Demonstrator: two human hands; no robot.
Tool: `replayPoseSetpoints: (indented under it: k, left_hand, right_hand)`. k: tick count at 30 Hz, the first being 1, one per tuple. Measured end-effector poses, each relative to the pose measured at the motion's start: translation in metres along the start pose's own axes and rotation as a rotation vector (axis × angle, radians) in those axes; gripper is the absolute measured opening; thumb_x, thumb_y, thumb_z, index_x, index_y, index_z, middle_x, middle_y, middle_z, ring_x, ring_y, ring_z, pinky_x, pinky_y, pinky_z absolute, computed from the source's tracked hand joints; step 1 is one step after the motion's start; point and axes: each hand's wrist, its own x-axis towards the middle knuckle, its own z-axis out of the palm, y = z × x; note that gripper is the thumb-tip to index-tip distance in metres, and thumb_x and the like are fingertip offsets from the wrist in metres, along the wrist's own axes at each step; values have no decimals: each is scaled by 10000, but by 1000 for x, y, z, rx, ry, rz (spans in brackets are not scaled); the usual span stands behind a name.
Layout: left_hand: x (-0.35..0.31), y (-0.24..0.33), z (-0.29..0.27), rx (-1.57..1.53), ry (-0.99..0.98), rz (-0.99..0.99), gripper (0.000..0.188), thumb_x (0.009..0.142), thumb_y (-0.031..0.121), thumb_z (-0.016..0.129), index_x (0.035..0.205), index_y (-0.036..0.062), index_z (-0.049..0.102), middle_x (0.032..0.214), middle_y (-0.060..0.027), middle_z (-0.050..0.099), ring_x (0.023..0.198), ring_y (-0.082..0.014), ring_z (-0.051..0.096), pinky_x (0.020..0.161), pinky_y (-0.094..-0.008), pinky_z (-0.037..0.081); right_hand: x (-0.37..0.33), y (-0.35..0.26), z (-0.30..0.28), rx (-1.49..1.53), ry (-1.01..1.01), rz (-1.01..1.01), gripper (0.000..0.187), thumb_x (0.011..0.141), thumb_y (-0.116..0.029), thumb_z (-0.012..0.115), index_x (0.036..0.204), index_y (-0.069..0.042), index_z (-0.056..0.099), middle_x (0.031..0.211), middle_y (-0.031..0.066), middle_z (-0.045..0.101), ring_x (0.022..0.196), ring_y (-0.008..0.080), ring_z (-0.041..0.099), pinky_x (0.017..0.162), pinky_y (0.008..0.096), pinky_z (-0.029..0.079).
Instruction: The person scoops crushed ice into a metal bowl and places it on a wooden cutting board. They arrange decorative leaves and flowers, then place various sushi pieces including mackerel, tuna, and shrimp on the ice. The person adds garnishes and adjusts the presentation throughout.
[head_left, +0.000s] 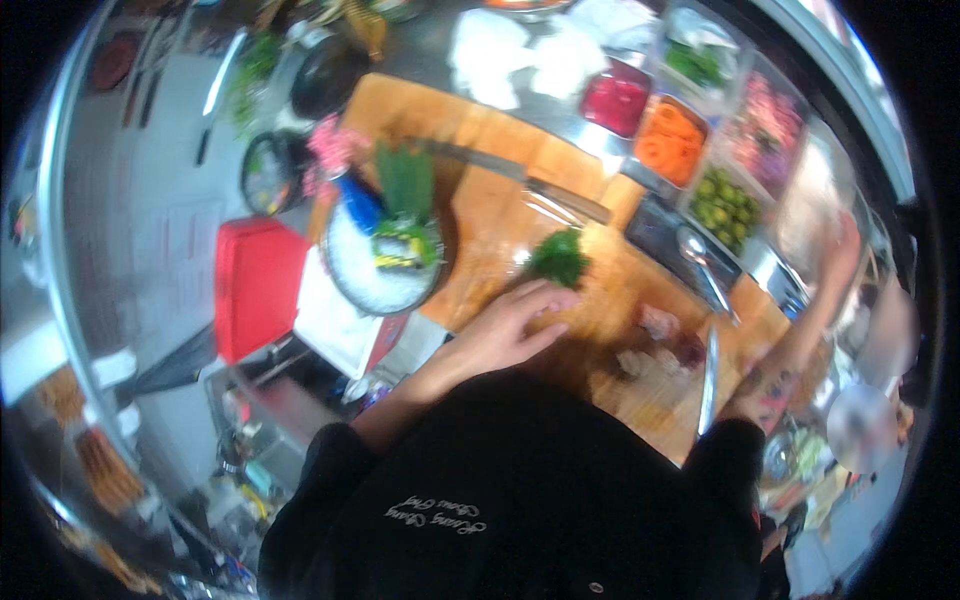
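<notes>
My left hand (520,325) rests low over the wooden cutting board (480,235), its fingers stretched out and thumb apart. Just past its fingertips lies a bunch of dark green leaves (560,257). My right arm reaches out to the far right, where the right hand (842,240) is beside a whitish, blurred container or bag (808,195); motion smears its fingers. A knife (709,380) lies at the board's right part, next to small pale and pinkish food pieces (660,350). Left of the board's middle stands a round bowl of ice (350,265) with long green leaves (405,180) and a blue object (358,203).
Clear containers at the back right hold orange slices (670,142), green round fruit (722,210), pink shreds (765,130) and magenta pieces (615,98). A spoon-like metal utensil (705,270) lies across a dark tray (665,235). A red lid (262,290) stands at left.
</notes>
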Motion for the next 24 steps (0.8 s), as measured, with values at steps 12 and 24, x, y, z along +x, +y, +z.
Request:
replayPoseSetpoints:
  k: [12, 24]
  left_hand:
    - [75, 98, -28, 109, -159, 214, 346, 908, 15, 703, 1250, 48, 665, 1142, -102, 689, 987, -213, 676, 844, -307, 552]
    - [355, 137, 145, -221, -244, 277, 391, 985, 110, 643, 1357, 9, 583, 1162, -136, 713, 1098, -214, 673, 934, -353, 558]
  right_hand:
    - [-30, -87, -57, 117, -14, 292, 335, 843, -193, 715, 1150, -58, 736, 1021, 248, 727, 999, 416, 704, 902, 482, 563]
    - [-37, -68, -52, 185, 254, 190, 374, 840, -117, 746, 1202, -27, 713, 1216, 184, 714, 1142, 365, 668, 1030, 432, 504]
